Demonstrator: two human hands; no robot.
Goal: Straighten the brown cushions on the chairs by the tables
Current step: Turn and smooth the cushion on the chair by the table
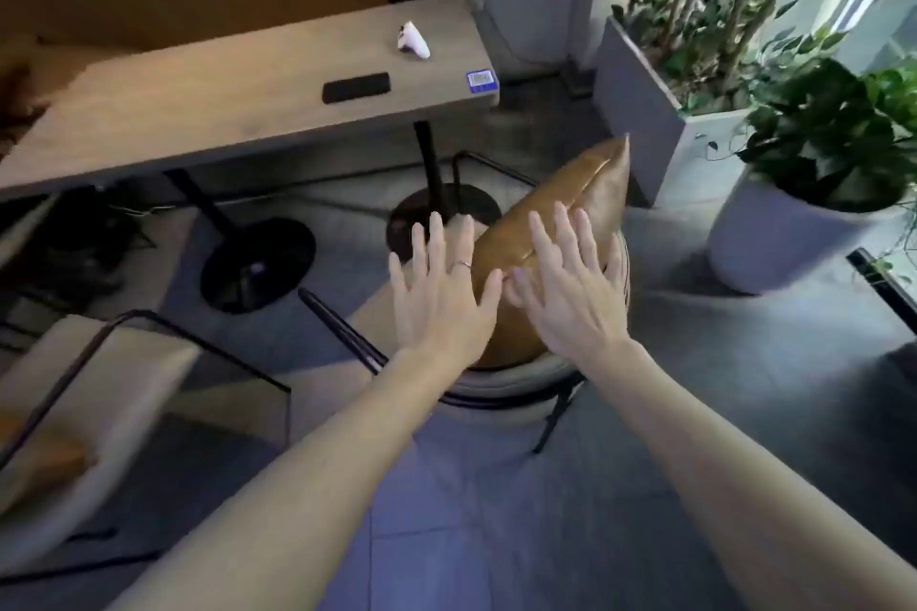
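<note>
Your bare forearms reached forward from the bottom of the view. Your left hand, fingers spread flat and a thin ring on one finger, lay against the near left face of the tan-brown leather cushion. Your right hand, also spread flat, pressed on its right side; neither hand gripped anything. The cushion stood on edge, one corner pointing up, on the round pale seat of the black-framed chair. Beyond it stood the long grey-brown wooden table, carrying a flat black rectangular object and a small white object. To the right were a grey rectangular planter and a round white plant pot.
</note>
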